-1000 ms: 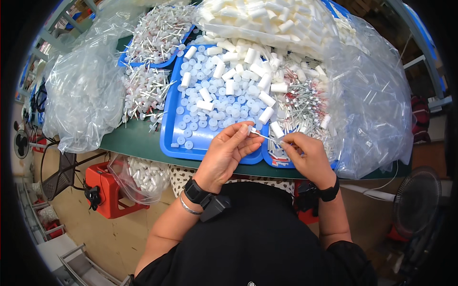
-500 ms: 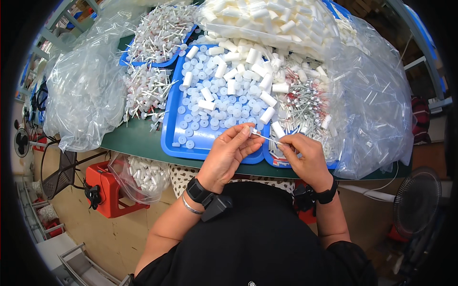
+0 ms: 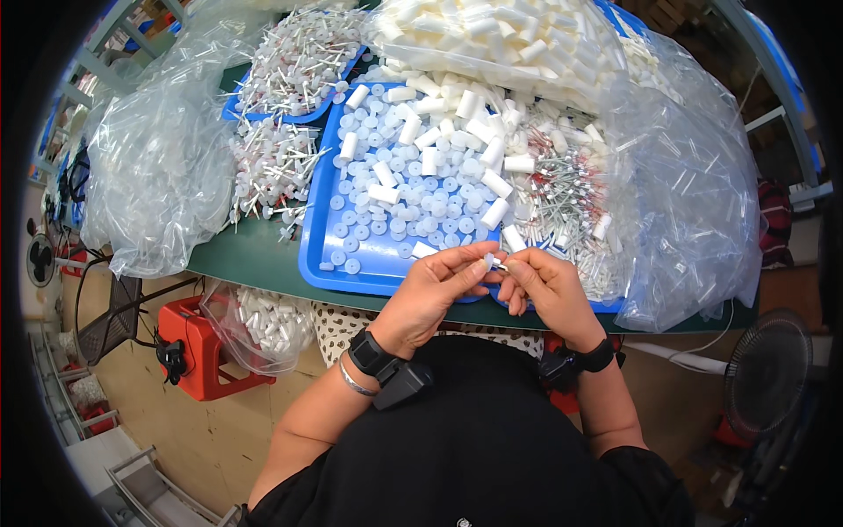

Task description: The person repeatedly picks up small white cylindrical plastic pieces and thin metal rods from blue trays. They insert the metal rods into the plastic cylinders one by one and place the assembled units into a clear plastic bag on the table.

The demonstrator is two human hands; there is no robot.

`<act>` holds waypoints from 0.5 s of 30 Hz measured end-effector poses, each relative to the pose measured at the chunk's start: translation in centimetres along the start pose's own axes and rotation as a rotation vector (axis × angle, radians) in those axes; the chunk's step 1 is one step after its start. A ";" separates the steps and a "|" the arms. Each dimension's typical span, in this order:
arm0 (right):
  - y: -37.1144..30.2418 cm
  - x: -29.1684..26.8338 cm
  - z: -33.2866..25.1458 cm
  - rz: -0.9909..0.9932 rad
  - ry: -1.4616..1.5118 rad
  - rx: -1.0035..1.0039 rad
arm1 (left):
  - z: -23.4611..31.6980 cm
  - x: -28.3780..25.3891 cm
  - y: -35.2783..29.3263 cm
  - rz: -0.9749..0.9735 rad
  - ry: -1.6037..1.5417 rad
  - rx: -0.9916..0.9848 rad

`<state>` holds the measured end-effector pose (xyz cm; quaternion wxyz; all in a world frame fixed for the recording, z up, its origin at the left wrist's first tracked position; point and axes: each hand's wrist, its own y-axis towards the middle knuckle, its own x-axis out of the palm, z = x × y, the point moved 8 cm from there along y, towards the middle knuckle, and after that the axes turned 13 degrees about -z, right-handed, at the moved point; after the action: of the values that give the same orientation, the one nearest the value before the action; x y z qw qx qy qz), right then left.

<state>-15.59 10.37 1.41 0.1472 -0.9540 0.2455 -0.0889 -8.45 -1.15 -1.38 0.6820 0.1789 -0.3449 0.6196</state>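
Note:
My left hand point(image 3: 432, 288) pinches a small translucent whitish disc point(image 3: 489, 260) between thumb and fingertips. Against it, my right hand point(image 3: 546, 290) grips a thin white-ended pin point(image 3: 501, 267), most of it hidden by the fingers. Both hands meet over the front edge of a blue tray point(image 3: 369, 279). In that tray lie many pale translucent plastic discs point(image 3: 437, 206) with white foam-like cylinders point(image 3: 382, 193) scattered on top. One white cylinder point(image 3: 423, 250) rests just beyond my left fingers. Beyond my right hand is a pile of thin metal pins point(image 3: 566, 189), some red-tinted.
Discs with pins through them point(image 3: 272, 162) are heaped left of the tray, and more fill another blue tray point(image 3: 235, 107) behind. A large bag of white cylinders point(image 3: 500, 39) lies at the back. Clear plastic bags point(image 3: 685, 193) flank the green table point(image 3: 255, 268).
My hands have come closer together, the right moving left and the left slightly right, so less of the pin shows. A white cylinder is now visible in the tray beyond my left fingers.

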 end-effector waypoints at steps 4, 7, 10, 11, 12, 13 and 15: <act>0.0 1.3 -1.8 0.042 -0.590 -0.146 | 0.5 -0.7 -0.3 0.039 0.052 -0.025; -0.7 1.8 -3.3 0.137 -0.755 -0.250 | 3.4 -2.1 -0.6 0.117 0.150 0.150; -1.8 -0.3 -4.1 0.239 -0.748 -0.281 | 9.7 -7.8 -2.7 0.350 0.090 0.444; -2.5 -1.1 -4.5 0.277 -0.768 -0.283 | 12.1 -11.0 -3.5 0.331 0.022 0.530; -3.1 -2.3 -4.5 0.317 -0.780 -0.284 | 14.2 -12.4 -4.6 0.316 -0.071 0.566; -3.8 -3.6 -4.3 0.359 -0.784 -0.255 | 15.5 -13.1 -5.1 0.287 -0.173 0.594; -5.0 -6.1 -4.2 0.443 -0.791 -0.194 | 16.0 -15.0 -6.6 0.502 -0.276 0.622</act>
<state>-19.66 16.57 6.37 0.1549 -0.8486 0.3757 0.3387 -5.95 -23.84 0.64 0.3709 0.3679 -0.2624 0.8113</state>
